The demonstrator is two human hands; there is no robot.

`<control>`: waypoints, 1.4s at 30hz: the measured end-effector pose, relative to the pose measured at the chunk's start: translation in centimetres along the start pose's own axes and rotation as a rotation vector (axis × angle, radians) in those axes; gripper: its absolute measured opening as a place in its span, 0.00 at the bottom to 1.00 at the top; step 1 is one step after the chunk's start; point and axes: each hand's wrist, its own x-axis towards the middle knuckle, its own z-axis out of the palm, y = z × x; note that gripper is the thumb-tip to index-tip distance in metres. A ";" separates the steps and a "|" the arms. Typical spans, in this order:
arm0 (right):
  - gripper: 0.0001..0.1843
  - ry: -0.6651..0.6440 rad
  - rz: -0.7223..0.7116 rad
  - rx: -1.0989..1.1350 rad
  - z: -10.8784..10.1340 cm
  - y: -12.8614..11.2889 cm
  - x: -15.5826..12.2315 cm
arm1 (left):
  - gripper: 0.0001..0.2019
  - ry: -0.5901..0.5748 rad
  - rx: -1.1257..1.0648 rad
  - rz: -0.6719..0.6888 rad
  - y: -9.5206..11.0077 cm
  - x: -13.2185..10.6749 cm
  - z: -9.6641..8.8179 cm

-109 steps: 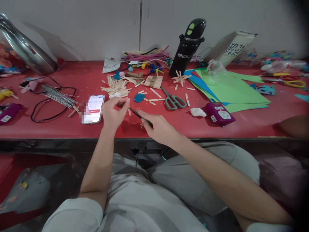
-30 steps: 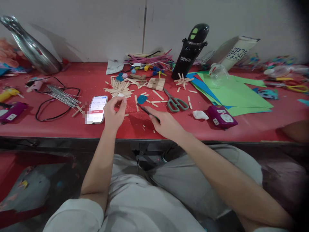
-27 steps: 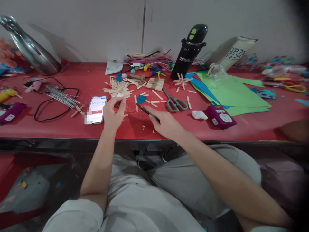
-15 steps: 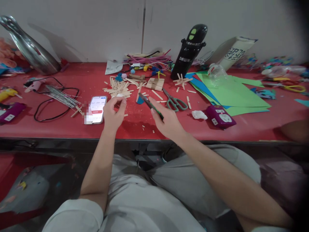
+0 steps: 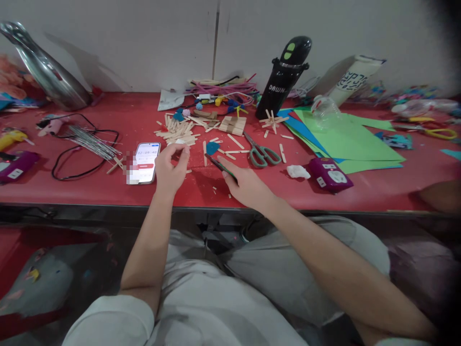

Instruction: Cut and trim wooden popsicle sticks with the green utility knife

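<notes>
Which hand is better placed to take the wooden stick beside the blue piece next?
Probably the right hand: it holds a slim dark tool whose tip is at the wooden stick. The left hand is apart from the stick, and whether that hand holds something small is unclear.

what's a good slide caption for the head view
Right hand holds a slim dark tool over a red table strewn with wooden sticks.

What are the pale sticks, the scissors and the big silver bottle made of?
The pale sticks seem to be wood: tan and matte, without shine. The scissors have smooth grey-green handles, probably plastic; their thin grey blades look like metal. The big silver bottle is likely polished metal, since bright light streaks it, though shiny-coated plastic might look similar.
</notes>
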 end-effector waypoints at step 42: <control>0.15 -0.142 0.046 0.085 -1.1 -1.5 -0.2 | 0.13 -0.154 -0.078 0.057 0.4 -0.1 -0.3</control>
